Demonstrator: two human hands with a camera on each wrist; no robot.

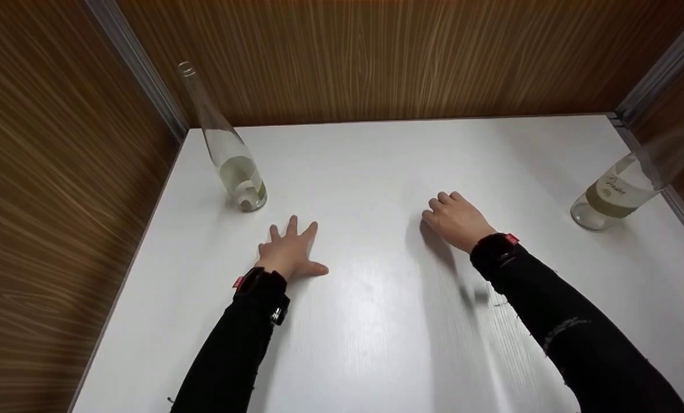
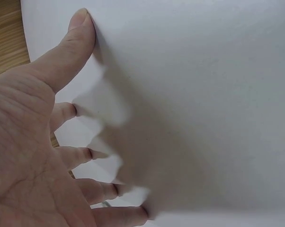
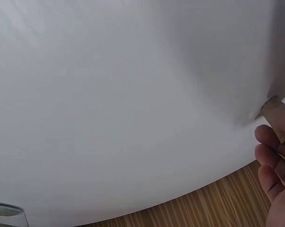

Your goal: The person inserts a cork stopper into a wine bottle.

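Observation:
My left hand (image 1: 290, 250) lies flat on the white table (image 1: 376, 321), fingers spread and straight; in the left wrist view its fingertips (image 2: 83, 21) press the surface. A clear glass bottle (image 1: 227, 155) with a little pale liquid stands just beyond it, apart from the fingers. My right hand (image 1: 455, 221) rests on the table at centre right with fingers loosely curled, holding nothing; its fingers (image 3: 275, 156) show at the right edge of the right wrist view. A second clear bottle (image 1: 620, 192) with a pale label stands far right, well apart from that hand.
Wood-grain walls (image 1: 376, 57) close the table in at the back and on both sides, with metal corner strips (image 1: 141, 69). A bit of glass (image 3: 7, 213) shows at the bottom left of the right wrist view. Black sleeves cover both forearms.

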